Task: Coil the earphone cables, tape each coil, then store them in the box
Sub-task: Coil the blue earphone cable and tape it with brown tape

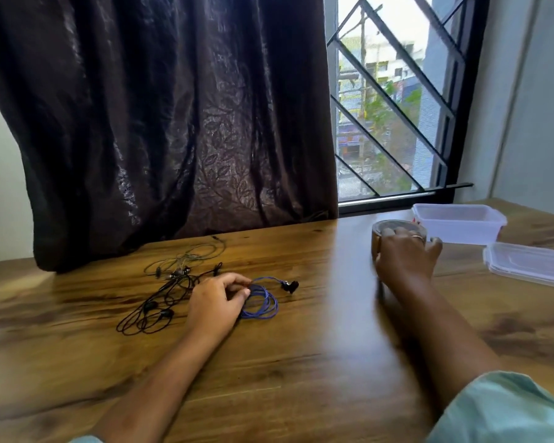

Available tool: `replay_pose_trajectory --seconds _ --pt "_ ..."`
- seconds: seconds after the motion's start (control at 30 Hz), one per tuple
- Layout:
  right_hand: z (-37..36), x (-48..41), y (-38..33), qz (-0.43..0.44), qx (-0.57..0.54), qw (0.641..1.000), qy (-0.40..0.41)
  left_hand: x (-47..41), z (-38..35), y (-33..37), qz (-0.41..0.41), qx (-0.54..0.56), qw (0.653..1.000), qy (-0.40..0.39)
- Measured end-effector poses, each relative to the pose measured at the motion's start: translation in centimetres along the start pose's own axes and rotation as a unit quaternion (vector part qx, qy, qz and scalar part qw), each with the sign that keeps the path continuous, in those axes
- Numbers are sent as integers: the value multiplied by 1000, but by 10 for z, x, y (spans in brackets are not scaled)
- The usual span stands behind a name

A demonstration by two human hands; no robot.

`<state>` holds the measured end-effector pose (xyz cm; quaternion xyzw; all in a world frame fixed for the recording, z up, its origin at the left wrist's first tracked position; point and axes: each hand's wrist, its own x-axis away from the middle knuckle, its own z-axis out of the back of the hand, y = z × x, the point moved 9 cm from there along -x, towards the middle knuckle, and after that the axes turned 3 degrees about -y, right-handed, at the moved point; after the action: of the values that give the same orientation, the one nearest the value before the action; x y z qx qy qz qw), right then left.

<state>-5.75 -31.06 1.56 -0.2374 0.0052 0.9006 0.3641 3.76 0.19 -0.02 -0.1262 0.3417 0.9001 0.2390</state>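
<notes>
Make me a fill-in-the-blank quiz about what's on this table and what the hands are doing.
1. The left hand pinches a coiled cable that is ____ in colour.
2. The right hand holds the tape roll, which stands to the ____ of the clear box.
3. The box stands ____, with its lid lying separately on the table.
4. The loose tangled earphones by the left wrist are ____.
Missing words: blue; left; open; black.
</notes>
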Motion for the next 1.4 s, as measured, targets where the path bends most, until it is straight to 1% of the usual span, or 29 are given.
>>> replay_pose_trajectory --seconds 0.03,0.17,0.33,0.4,0.5,0.63,0.73,0.8,0.83,0.9,1.0,1.07,1.2,1.3,1.4 --pt "0 -1 0 -7 4 1000 5 0 1 1 0 11 1000 -1" --pt "-12 -2 9 -34 16 999 -28 0 -2 -6 16 30 999 -18" --pt "-7 -3 0 -19 14 1000 10 -2 -3 -4 3 -25 1000 -19" --pt "-9 -3 -10 1 19 1000 6 -2 -4 -3 -2 -35 999 -26" --pt "-13 -1 -29 36 1 999 -12 -1 -11 -5 15 -40 998 -55" --pt "-9 12 -64 111 -29 993 -27 -2 -15 -8 22 -51 996 -65" --pt "6 29 -91 159 -64 985 13 -3 -16 -7 23 -58 996 -70" --pt "18 43 -111 205 -119 971 35 -2 -16 -7 27 -61 995 -73" --pt "20 53 -123 238 -148 960 23 -2 -16 -7 28 -62 995 -73" --pt "17 74 -149 304 -178 935 -30 -1 -14 -7 25 -65 995 -67" --pt "-3 98 -176 368 -135 914 -106 -1 -12 -5 6 -66 996 -59" --pt "-13 101 -180 372 -121 909 -143 -2 -11 -3 -3 -78 995 -54" --pt "-15 98 -179 372 -147 903 -154 -2 -6 1 -22 -96 995 -28" --pt "-14 98 -177 379 -166 894 -174 -1 -11 6 -46 -137 989 -27" --pt "-9 95 -175 377 -179 897 -148 1 -19 14 -79 -204 975 -43"
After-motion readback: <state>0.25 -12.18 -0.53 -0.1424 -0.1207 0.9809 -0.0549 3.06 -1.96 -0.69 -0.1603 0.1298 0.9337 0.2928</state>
